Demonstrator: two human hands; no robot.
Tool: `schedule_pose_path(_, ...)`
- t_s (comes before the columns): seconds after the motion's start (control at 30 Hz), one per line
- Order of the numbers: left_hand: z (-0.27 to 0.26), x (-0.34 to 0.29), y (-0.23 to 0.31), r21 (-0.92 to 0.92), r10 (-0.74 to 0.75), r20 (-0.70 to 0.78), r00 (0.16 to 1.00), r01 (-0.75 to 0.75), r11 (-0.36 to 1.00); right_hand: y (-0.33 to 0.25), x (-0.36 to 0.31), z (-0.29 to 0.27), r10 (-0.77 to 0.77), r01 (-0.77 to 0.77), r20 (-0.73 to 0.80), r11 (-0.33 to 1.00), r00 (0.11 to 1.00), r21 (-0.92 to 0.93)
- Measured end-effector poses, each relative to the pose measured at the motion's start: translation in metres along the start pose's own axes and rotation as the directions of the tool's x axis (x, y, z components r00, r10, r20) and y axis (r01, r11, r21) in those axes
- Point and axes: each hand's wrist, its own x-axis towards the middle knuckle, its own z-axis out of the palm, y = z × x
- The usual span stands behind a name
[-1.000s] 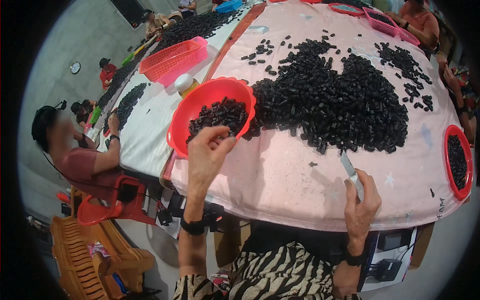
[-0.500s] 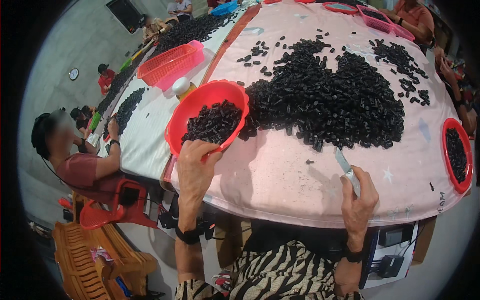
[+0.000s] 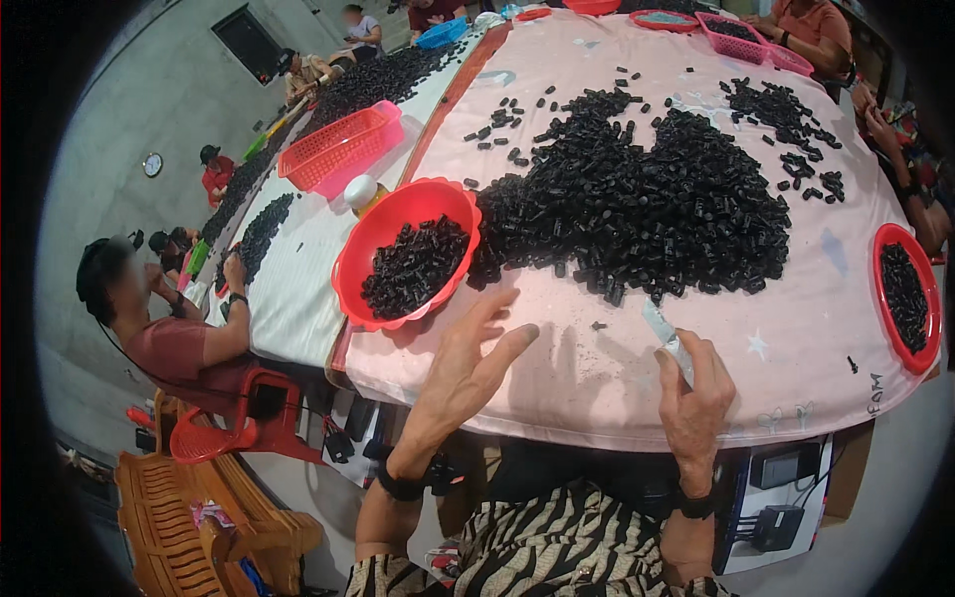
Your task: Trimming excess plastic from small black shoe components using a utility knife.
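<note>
My left hand (image 3: pixel 468 363) hovers over the pink cloth with its fingers apart and nothing between them, just right of a scalloped red bowl (image 3: pixel 363 239). Small black cylindrical plastic pieces (image 3: pixel 416 267) fill part of this bowl. My right hand (image 3: pixel 698 398) grips a flat, silvery knife blade (image 3: pixel 665 330), its lower part wrapped and its tip pointing up and left. Beyond both hands a large heap of the same black pieces (image 3: pixel 647 199) spreads over the cloth. One small dark piece (image 3: pixel 599 326) lies between my hands among scattered crumbs.
A red oval tray (image 3: pixel 932 343) of small black pieces lies at the right edge. Behind the bowl are a white-capped bottle (image 3: pixel 363 194) and a red basket (image 3: pixel 333 149). Co-workers sit around the tables, one in a red chair (image 3: pixel 259 413) at left. A wooden bench (image 3: pixel 189 517) stands lower left.
My left hand has let go of the red bowl's rim and moved right, its fingers now spread. My right hand still holds the knife blade, slightly further left in view.
</note>
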Motion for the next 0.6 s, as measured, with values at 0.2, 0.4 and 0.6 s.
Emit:
schedule_pose_path(0.2,0.018,0.033,-0.043,0.402,0.171,-0.126,0.977,-0.107,0.909,0.002,0.001,-0.003,-0.022,0.022,-0.017,0.999,1.000,0.042)
schedule_pose_path(0.4,0.046,0.048,-0.068,0.520,0.162,-0.290,0.943,0.013,0.854,0.005,0.001,-0.007,-0.020,0.020,-0.006,0.997,1.000,0.075)
schedule_pose_path(0.6,0.060,0.074,-0.069,0.427,0.165,-0.414,0.895,0.031,0.904,0.008,0.000,-0.006,-0.026,0.031,-0.041,0.993,0.999,0.112)
